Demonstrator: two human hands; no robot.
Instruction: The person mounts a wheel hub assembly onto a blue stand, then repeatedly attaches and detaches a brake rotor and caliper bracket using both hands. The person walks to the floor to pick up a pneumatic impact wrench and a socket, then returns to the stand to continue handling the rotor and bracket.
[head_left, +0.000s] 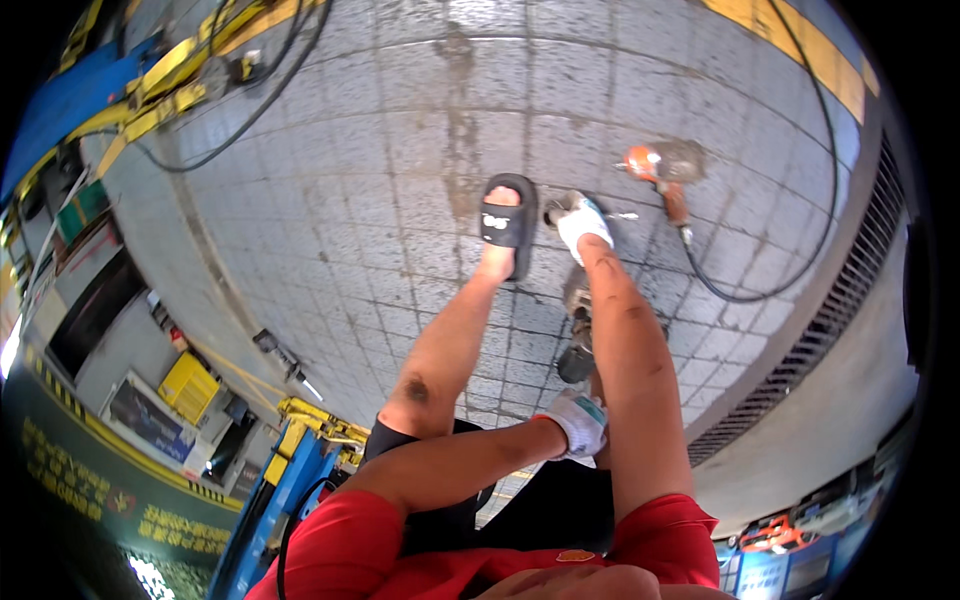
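My right hand (582, 226), in a white glove, reaches down to the floor beside my sandalled left foot. Its fingers are curled round the far end of a long dark metal part (577, 292), with the grip partly hidden by the glove. A black, rounded section of that part shows closer to me. My left hand (577, 424), also white-gloved, is closed just below this section, near my right forearm; whatever it grips is hidden. A thin shiny metal piece (626, 216) sticks out to the right of my right hand.
An orange impact wrench (672, 180) with a black hose (760, 298) lies on the tiled floor at right. Beyond it runs a dark drain grate (800, 350). Blue and yellow lift arms (150, 85) stand at far left, another (300, 450) near left. A slim tool (283, 360) lies left.
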